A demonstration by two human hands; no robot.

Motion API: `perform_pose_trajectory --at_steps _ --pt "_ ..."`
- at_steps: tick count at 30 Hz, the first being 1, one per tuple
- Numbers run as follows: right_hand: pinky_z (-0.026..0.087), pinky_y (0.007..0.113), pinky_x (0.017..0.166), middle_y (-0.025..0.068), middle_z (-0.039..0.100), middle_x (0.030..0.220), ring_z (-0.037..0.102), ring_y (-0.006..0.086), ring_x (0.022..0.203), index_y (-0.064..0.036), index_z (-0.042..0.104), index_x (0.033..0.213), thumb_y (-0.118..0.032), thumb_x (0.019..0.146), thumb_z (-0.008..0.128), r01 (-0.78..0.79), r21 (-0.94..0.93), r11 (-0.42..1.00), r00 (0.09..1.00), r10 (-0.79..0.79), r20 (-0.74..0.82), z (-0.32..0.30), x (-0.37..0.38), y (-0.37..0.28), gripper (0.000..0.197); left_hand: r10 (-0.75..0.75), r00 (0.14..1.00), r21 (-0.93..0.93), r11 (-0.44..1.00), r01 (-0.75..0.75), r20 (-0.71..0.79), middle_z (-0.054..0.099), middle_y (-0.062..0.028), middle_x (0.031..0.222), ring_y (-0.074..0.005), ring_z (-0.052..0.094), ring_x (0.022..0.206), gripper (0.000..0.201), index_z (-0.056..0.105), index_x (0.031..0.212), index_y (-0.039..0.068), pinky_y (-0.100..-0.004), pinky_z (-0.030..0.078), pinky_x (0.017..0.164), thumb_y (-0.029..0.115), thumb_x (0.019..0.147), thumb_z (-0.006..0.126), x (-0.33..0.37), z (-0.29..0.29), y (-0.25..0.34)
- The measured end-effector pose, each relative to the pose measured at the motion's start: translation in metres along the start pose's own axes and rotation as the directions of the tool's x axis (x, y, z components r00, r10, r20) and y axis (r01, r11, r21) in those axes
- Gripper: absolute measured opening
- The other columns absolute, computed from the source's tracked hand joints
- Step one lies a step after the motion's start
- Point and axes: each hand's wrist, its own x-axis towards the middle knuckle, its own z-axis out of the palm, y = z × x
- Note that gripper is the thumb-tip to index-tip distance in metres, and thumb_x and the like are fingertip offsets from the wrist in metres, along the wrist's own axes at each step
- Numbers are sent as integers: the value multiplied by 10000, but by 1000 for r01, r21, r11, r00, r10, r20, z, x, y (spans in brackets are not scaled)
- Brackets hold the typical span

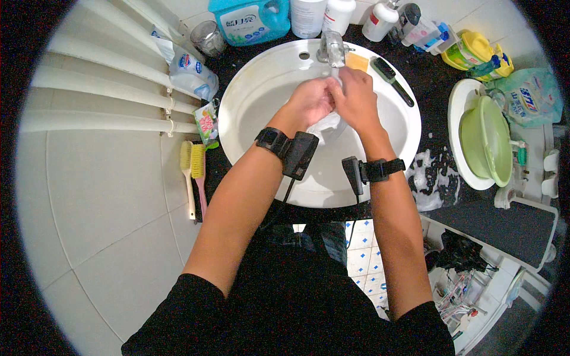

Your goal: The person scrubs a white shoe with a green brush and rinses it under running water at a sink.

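Both my hands are pressed together just below the chrome faucet [333, 48], over the white oval sink [246, 133]. My left hand [313, 102] shows its palm side, its fingers curled in against the other hand. My right hand [358, 99] closes over it from the right, back outward. Its fingertips are largely hidden, and I cannot make out whether anything lies between the hands. Whitish water or suds [328, 126] show beneath them. An orange sponge [356, 62] and a dark-handled brush [393, 81] rest on the sink rim beside my right hand.
Bottles line the back, among them a blue jug [249, 22]. A green basin [484, 142] stands at the right, near foam [428, 178] on the dark counter. Two brushes [191, 169] hang at the left, below white pipes [113, 83]. A clear bottle [193, 72] stands nearby.
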Motion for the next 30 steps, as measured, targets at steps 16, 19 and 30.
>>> perform_pose_trajectory --at_steps 16,19,30 --pt "383 476 850 182 631 987 578 374 941 -26 534 1184 -352 879 551 -16 -113 993 995 26 94 10 -21 71 447 163 975 938 288 -193 150 671 -136 927 -230 640 797 338 612 1123 31 -322 486 742 220 842 616 -41 -12 -38" --pt "384 476 868 187 636 1009 587 359 961 -28 554 1168 -394 893 519 -161 13 987 977 158 143 15 -23 75 459 355 930 974 158 -160 96 659 -194 805 -304 644 750 279 679 995 34 -344 486 731 226 796 645 -40 -11 -43" --pt "379 416 975 261 527 1221 494 402 1142 17 409 1324 -440 836 583 -131 -36 991 876 132 464 -11 -2 54 691 279 960 951 304 -54 -35 684 -129 900 -169 637 819 304 671 1035 51 -291 485 756 283 841 636 -39 -11 -21"
